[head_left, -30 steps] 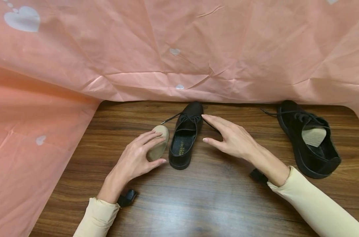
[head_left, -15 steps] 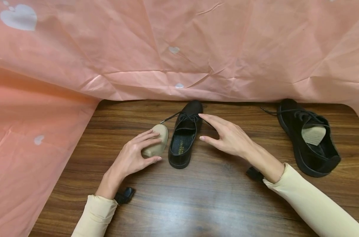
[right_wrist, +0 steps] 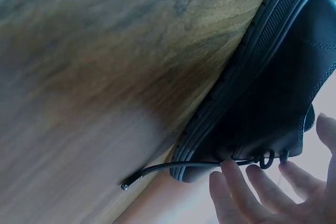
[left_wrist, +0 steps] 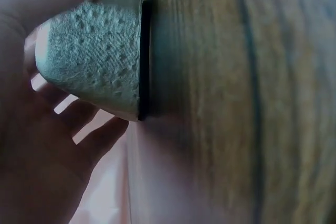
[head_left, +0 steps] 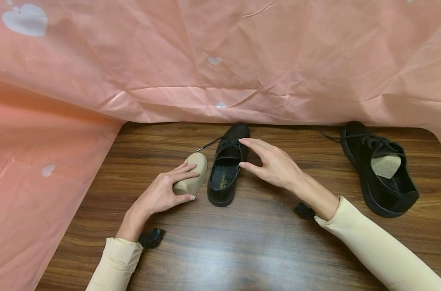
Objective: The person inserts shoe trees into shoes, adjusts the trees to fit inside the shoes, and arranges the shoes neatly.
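Note:
A beige moulded-pulp shoe insert (head_left: 196, 165), dimpled at its open end in the left wrist view, lies on the wooden table left of a black lace-up shoe (head_left: 221, 198). My left hand (head_left: 162, 192) holds the insert, fingers over its far side and thumb at its near end. The shoe stands upright, toe away from me, its opening showing a dark insole with gold lettering. My right hand (head_left: 275, 163) is at the shoe's right side, fingers spread and bent a little. In the right wrist view its fingertips (right_wrist: 231, 169) are right at the black lace (right_wrist: 173, 165).
A second black lace-up shoe (head_left: 367, 190) stands at the right with a beige insert (head_left: 386, 166) inside it. Pink sheeting with white hearts (head_left: 278, 60) hangs behind and at the left of the wooden table (head_left: 224, 246). Each wrist carries a small black camera.
My right hand has moved left, up to the shoe's laces and opening. My left hand has shifted slightly left, its thumb drawing in against the insert. The shoes stay put.

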### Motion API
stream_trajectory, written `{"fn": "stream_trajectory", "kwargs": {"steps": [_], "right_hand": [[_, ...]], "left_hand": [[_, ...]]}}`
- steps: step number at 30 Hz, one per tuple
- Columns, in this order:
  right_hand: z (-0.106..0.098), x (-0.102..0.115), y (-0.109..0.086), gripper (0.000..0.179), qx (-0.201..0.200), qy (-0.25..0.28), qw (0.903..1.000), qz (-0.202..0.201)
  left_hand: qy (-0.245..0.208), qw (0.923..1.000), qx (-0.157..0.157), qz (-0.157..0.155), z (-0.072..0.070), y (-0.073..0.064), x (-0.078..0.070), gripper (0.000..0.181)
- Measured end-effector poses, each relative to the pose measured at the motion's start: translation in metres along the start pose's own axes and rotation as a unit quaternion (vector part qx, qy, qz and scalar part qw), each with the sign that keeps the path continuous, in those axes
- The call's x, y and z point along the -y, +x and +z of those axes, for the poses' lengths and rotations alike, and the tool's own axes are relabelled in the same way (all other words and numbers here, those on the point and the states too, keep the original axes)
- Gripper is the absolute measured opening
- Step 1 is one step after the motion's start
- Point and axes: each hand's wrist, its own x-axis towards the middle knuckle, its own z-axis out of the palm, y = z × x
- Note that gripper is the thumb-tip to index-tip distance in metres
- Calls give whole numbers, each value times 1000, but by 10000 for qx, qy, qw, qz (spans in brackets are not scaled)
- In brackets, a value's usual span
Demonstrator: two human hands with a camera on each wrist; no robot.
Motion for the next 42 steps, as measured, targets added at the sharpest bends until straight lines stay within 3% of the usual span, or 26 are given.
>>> {"fn": "stream_trajectory", "kwargs": {"steps": [7, 14, 33, 42], "right_hand": [[5, 1, 4, 63, -157, 88, 9998, -1], [9, 0, 7, 56, -353, 159, 9992, -7], [11, -1, 9, 55, -397, 223, 9989, 70], [10, -1, 10, 54, -400, 261, 9988, 54]], "left_hand": [[-37, 9999, 59, -155, 2, 1, 2, 62], [-41, 9994, -131, -320, 4, 2, 2, 74], [-174, 9992, -155, -328, 7, 4, 0, 67], [-236, 9988, -315, -301, 6, 4, -4, 69]]}}
